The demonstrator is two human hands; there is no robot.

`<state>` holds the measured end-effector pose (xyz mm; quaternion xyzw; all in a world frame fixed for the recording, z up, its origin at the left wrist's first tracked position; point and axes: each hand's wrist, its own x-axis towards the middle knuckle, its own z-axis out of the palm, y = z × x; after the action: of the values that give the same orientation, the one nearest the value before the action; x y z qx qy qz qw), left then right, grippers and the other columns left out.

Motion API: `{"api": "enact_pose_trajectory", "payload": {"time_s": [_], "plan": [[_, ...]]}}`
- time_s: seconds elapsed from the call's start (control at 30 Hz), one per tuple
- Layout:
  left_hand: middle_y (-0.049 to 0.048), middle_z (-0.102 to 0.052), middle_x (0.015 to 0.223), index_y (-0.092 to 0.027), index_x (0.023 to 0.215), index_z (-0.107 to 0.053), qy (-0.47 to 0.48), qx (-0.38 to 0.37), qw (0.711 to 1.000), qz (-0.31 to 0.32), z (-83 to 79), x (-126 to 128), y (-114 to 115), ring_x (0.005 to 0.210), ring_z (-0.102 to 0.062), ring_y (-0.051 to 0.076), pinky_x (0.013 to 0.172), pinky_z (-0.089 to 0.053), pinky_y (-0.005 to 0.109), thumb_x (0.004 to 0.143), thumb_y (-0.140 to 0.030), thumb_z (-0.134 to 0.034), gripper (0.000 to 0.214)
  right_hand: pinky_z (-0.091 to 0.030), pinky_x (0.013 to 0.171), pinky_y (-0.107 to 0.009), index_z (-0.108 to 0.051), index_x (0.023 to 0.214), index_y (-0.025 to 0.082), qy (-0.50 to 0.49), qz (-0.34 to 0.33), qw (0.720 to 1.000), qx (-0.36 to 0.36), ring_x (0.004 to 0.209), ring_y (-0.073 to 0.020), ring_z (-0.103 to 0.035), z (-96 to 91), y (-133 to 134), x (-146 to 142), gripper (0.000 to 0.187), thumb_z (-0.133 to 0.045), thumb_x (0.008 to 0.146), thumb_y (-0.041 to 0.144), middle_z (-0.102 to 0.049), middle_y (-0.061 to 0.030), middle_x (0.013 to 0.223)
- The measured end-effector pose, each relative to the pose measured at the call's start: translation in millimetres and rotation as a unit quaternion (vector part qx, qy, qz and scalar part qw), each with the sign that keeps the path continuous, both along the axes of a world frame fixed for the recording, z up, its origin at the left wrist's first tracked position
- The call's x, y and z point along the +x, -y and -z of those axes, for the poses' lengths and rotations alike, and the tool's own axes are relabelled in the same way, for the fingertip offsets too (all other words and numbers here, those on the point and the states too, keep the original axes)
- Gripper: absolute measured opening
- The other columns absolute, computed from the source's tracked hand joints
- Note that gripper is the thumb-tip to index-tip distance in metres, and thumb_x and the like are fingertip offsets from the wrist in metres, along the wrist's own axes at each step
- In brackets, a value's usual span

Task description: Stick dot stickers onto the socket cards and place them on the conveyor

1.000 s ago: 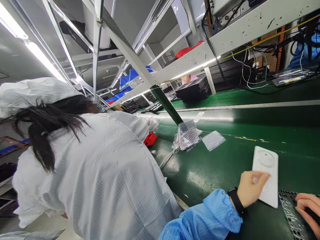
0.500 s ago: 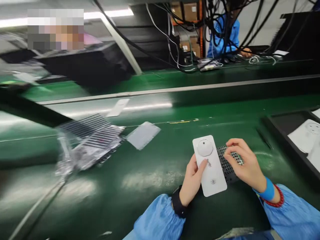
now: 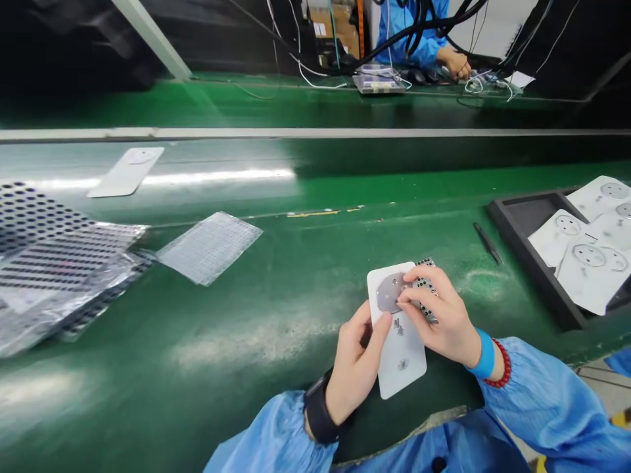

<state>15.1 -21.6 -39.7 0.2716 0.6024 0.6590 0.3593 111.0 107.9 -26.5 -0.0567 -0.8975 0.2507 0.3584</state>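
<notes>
My left hand (image 3: 357, 371) grips the lower left edge of a white rectangular plate (image 3: 401, 351) above the green conveyor belt (image 3: 261, 328). A grey round patch (image 3: 392, 292) lies on the plate's upper end, and the fingertips of my right hand (image 3: 436, 315) press at its edge. Behind the plate, partly hidden by my right hand, is a black perforated plate (image 3: 424, 276). I cannot tell whether my right hand also holds it.
To the right, a black tray (image 3: 535, 269) holds several white plates, with a black pen (image 3: 488, 243) beside it. Perforated sheets in plastic (image 3: 49, 263), a transparent sheet (image 3: 210, 248) and a white plate (image 3: 127, 171) lie left. A co-worker's blue sleeve (image 3: 409, 33) is beyond.
The view has swung right, away from the white-suited co-worker. The plates have risen off the belt into my hands. The round patch now looks grey, and my right hand has moved onto it.
</notes>
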Motion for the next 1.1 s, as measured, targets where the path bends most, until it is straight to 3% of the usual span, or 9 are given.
{"api": "enact_pose_trajectory", "payload": {"time_s": [0.33, 0.57, 0.67, 0.93, 1.1], "plan": [[0.0004, -0.071, 0.083, -0.017, 0.106, -0.07, -0.036, 0.004, 0.999, -0.003, 1.1, -1, 3, 0.063, -0.053, 0.01, 0.057, -0.045, 0.017, 0.091, -0.029, -0.056, 0.024, -0.049, 0.096, -0.049, -0.062, 0.096, 0.016, -0.012, 0.013, 0.99, 0.139, 0.098, -0.0217, -0.062, 1.1, 2, 5, 0.019, -0.054, 0.086, 0.002, -0.064, -0.0118, 0.099], [0.0027, -0.073, 0.087, -0.016, 0.106, -0.07, -0.036, -0.008, 0.999, -0.025, -0.4, -2, 2, 0.066, -0.059, 0.012, 0.059, -0.048, 0.018, 0.089, -0.029, -0.06, 0.024, -0.046, 0.102, -0.043, -0.064, 0.107, 0.013, -0.003, 0.003, 0.976, 0.217, 0.104, -0.0202, -0.064, 0.9, 6, 9, 0.028, -0.048, 0.087, 0.002, -0.07, -0.0113, 0.105], [0.0048, -0.073, 0.088, -0.014, 0.102, -0.07, -0.015, -0.015, 0.999, -0.04, -1.5, -5, 0, 0.073, -0.065, 0.016, 0.061, -0.05, 0.021, 0.084, -0.029, -0.065, 0.024, -0.047, 0.101, -0.045, -0.063, 0.112, 0.015, -0.004, -0.004, 0.983, 0.184, 0.103, -0.0208, -0.065, 1.6, 7, 9, 0.033, -0.047, 0.086, 0.003, -0.071, -0.0103, 0.105], [0.0048, -0.073, 0.079, -0.013, 0.094, -0.072, 0.049, -0.014, 0.998, -0.029, -5.0, -9, -2, 0.066, -0.066, 0.016, 0.055, -0.051, 0.021, 0.078, -0.028, -0.071, 0.022, -0.054, 0.09, -0.047, -0.061, 0.119, 0.014, -0.041, -0.059, 0.997, 0.038, 0.103, -0.0248, -0.063, 3.5, 7, 8, 0.038, -0.048, 0.085, 0.006, -0.066, -0.0143, 0.108], [0.0057, -0.073, 0.074, -0.011, 0.088, -0.072, 0.045, -0.024, 0.998, -0.034, -7.0, -9, -1, 0.06, -0.064, 0.016, 0.053, -0.051, 0.021, 0.075, -0.028, -0.072, 0.021, -0.055, 0.093, -0.042, -0.062, 0.119, 0.017, -0.062, -0.025, 0.997, -0.038, 0.116, -0.026, -0.058, 3.9, 11, 9, 0.039, -0.051, 0.084, 0.002, -0.058, -0.0146, 0.125]]}}
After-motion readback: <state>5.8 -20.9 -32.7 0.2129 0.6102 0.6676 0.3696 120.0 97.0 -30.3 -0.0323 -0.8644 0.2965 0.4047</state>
